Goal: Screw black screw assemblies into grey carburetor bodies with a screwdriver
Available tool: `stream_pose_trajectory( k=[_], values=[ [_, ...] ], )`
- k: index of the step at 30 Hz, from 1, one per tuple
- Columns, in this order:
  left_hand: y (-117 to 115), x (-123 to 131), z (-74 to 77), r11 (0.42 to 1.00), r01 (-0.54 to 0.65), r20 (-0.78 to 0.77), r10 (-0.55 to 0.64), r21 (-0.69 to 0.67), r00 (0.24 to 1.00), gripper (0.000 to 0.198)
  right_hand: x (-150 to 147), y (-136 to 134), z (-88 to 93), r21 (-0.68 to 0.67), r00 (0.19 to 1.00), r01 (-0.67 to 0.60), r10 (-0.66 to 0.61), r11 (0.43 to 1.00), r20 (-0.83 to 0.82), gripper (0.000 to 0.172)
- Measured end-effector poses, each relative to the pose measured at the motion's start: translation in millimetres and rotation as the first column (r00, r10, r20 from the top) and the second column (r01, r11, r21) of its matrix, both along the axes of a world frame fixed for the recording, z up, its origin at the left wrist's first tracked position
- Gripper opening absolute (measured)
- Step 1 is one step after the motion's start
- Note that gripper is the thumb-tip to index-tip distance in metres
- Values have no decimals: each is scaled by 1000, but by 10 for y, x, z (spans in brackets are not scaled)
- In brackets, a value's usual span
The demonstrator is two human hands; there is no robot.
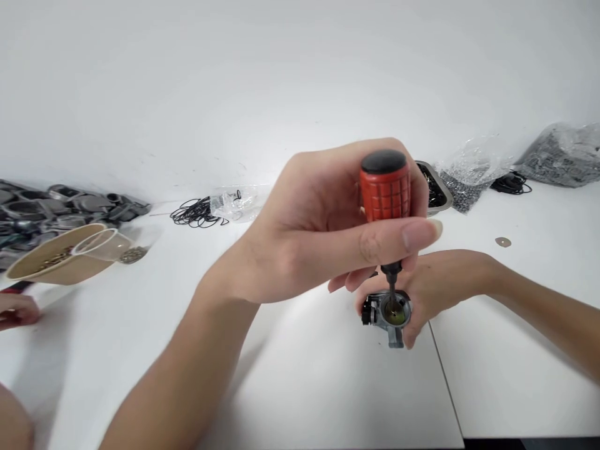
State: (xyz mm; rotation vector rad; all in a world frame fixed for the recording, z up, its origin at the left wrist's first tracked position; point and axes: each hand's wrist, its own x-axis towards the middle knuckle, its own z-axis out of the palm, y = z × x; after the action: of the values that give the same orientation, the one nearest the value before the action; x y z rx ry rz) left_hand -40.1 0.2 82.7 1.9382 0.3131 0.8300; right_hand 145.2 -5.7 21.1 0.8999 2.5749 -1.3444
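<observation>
My left hand (300, 231) is closed around the red handle of a screwdriver (385, 194) with a black cap. The screwdriver stands upright, its shaft reaching down into the round bore of a small grey metal carburetor body (394, 337). A yellowish disc (397, 317) shows inside that bore, and a black fitting sits on the body's left side. My right hand (429, 284) grips the carburetor body from behind and from the right, just over the white table. Part of my right hand's fingers is hidden behind the screwdriver and my left hand.
Grey housings (84, 203) lie heaped at left, near a tan bowl (89, 272) of small brass parts and a clear cup (105, 242). Black rings (194, 212), a metal tray (443, 187) and plastic bags (562, 153) line the back. Another person's hand (19, 310) rests at far left.
</observation>
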Motion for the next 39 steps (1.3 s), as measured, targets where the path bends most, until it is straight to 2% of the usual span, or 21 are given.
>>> stream_pose_trajectory(
  k=[9, 15, 19, 22, 24, 28, 34, 39],
  values=[
    [56, -16, -25, 995, 77, -11, -78, -58, 997, 18, -5, 15, 12, -32, 1000, 22, -22, 999, 9, 56],
    [11, -1, -17, 993, 27, -61, -34, -115, 998, 17, 0, 19, -6, -44, 1000, 6, -6, 999, 6, 57],
    [2, 30, -7, 992, 50, -55, -56, -115, 997, 14, 5, 4, -3, -32, 1000, 23, -23, 999, -4, 56],
    [35, 46, -8, 998, 22, -66, -26, -54, 997, 11, 1, -6, 13, -58, 999, 42, -43, 997, -17, 55],
    [62, 42, -10, 999, 2, -62, 1, 46, 998, 8, -6, -7, 28, -74, 998, 49, -51, 996, -23, 54],
    [77, -12, -4, 969, 29, -23, -24, 245, 999, 38, -17, 6, 43, -65, 999, 26, -28, 998, -28, 54],
    [33, -35, 28, 982, 12, -50, -2, 188, 999, 42, -17, 22, 29, -18, 1000, -7, 6, 1000, -22, 56],
    [32, 63, 8, 953, -142, 206, 88, 266, 975, 29, -22, 19, 41, 9, 1000, 9, -8, 1000, -26, 55]
  ],
)
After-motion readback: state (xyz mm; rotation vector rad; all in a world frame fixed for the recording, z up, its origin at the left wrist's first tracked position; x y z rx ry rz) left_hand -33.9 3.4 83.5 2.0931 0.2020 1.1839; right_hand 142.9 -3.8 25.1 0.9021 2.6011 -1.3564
